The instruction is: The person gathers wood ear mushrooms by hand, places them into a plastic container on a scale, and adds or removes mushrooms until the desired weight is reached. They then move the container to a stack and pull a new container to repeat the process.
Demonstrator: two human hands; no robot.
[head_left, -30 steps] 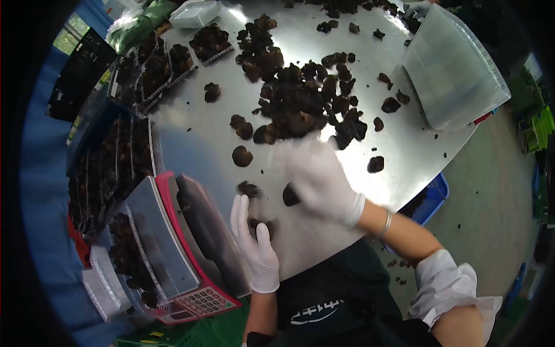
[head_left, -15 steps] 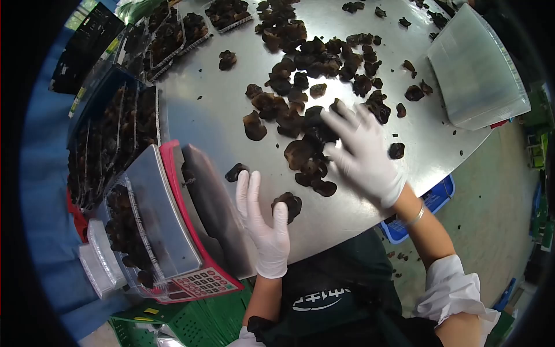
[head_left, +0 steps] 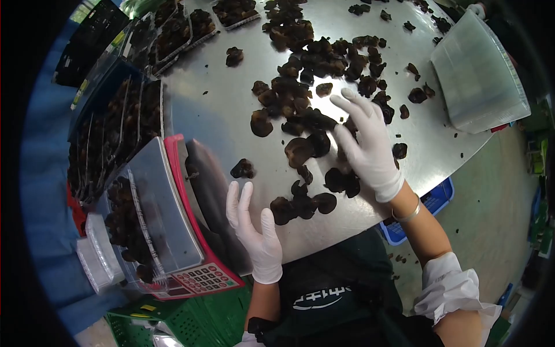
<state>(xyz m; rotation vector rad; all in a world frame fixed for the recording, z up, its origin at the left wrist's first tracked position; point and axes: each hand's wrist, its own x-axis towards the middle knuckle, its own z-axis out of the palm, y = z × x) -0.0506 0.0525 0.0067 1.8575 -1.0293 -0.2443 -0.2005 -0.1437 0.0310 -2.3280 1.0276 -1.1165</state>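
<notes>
Many dark brown, crinkled fungus-like pieces lie spread over the shiny metal table. My right hand, in a white glove, reaches over the right side of the pile with its fingers apart, its fingertips close to the pieces. At the lower left, my gloved left hand has its fingers spread and nothing in it. A small dark piece lies just beyond its fingertips, and a cluster of dark pieces is to its right.
A red-rimmed scale holds a clear tray of dark pieces at the left. Filled trays stand behind it. Clear containers are stacked at the right. Blue and green baskets sit below; another person's gloved hand shows.
My right hand has shifted slightly and its fingers have opened wider. Several pieces have moved toward the front edge, beside my left hand. My left hand has moved slightly left and down.
</notes>
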